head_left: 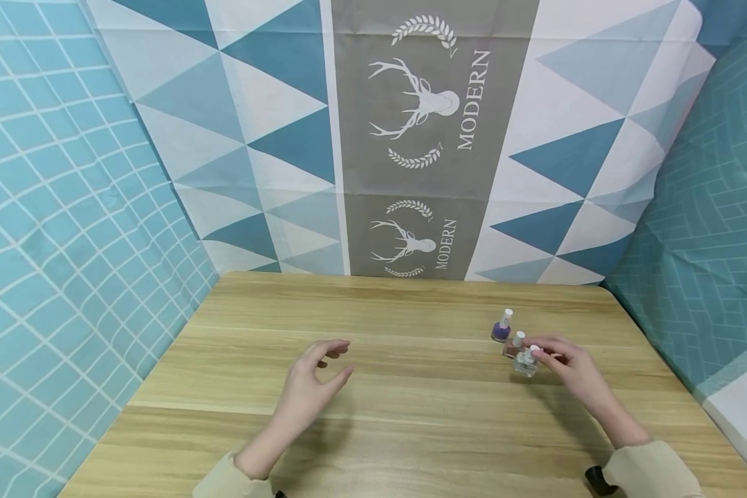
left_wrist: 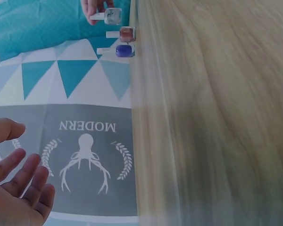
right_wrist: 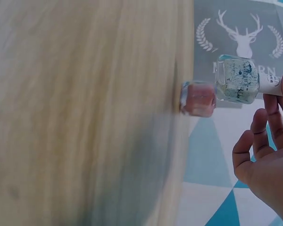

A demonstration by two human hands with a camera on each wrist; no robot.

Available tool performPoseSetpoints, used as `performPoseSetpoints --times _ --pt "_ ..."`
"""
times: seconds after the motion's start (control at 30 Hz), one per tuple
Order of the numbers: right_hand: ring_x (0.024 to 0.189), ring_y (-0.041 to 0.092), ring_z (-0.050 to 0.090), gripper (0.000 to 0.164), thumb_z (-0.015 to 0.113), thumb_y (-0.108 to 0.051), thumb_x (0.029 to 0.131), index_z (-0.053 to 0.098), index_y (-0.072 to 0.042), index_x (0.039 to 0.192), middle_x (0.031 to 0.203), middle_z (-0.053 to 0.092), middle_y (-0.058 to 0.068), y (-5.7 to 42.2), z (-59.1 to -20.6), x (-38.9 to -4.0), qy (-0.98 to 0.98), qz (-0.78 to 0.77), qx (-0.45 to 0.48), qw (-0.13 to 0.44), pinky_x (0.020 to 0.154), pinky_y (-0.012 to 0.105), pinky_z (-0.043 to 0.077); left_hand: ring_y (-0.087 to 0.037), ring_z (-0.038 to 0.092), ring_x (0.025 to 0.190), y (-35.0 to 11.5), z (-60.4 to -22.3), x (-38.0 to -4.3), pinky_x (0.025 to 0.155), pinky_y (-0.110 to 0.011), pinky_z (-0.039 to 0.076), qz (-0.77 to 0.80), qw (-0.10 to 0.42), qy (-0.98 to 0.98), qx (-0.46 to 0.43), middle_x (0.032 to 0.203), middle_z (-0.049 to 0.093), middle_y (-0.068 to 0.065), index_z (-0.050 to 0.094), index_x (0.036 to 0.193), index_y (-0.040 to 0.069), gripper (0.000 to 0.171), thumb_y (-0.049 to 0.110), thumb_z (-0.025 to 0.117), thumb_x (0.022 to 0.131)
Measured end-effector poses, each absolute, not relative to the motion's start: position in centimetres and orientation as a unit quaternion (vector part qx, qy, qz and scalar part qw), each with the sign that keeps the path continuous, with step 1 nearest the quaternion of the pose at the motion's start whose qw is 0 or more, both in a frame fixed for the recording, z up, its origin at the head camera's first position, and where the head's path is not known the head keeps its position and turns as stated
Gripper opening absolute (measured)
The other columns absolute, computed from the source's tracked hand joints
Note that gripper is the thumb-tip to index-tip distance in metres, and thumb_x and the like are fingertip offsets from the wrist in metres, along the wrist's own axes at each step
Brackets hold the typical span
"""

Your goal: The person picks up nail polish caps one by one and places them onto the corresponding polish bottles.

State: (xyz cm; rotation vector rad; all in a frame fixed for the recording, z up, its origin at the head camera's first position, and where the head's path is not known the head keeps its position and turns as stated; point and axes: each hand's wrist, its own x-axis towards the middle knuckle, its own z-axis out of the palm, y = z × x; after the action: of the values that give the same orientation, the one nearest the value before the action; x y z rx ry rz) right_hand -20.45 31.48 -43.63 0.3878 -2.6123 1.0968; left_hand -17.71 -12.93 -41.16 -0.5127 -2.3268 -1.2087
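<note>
My right hand [head_left: 563,360] pinches the white cap of a clear nail polish bottle [head_left: 525,364] between thumb and fingers. In the right wrist view that bottle [right_wrist: 237,79] shows dark flecks inside and appears lifted off the wood. Just behind it stands a reddish-brown nail polish bottle [head_left: 511,346], partly hidden in the head view. A purple nail polish bottle [head_left: 501,330] with a white cap stands farther back. Over the left half of the table, my left hand [head_left: 314,377] hovers with fingers loosely bent and thumb apart, holding nothing.
The wooden table [head_left: 411,429] reaches back to a patterned cloth wall [head_left: 286,138] with deer prints. A blue tiled cloth [head_left: 56,207] hangs at the left and a teal one [head_left: 709,242] at the right.
</note>
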Motion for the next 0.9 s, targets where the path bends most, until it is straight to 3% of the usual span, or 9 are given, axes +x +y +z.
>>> performPoseSetpoints --times 0.47,0.9 --pt "0.093 -0.007 0.050 0.024 0.059 -0.020 0.094 0.068 -0.012 0.114 0.112 0.063 0.007 33.0 -44.9 -21.1 -0.917 0.362 0.132 0.108 0.071 0.020 0.047 -0.015 0.059 0.095 -13.6 -41.7 -17.9 0.076 -0.033 0.051 -0.434 0.229 -0.855 -0.168 0.106 0.068 -0.003 0.065 0.112 0.014 0.040 0.008 0.078 0.075" --pt "0.097 -0.007 0.050 0.026 0.058 -0.026 0.094 0.068 -0.012 0.114 0.114 0.064 0.008 33.2 -45.1 -21.0 -0.923 0.357 0.119 0.080 0.073 0.022 0.047 -0.015 0.058 0.094 -13.8 -41.9 -18.2 0.076 -0.036 0.051 -0.431 0.229 -0.858 -0.158 0.105 0.068 -0.002 0.065 0.112 0.010 0.040 0.007 0.078 0.075"
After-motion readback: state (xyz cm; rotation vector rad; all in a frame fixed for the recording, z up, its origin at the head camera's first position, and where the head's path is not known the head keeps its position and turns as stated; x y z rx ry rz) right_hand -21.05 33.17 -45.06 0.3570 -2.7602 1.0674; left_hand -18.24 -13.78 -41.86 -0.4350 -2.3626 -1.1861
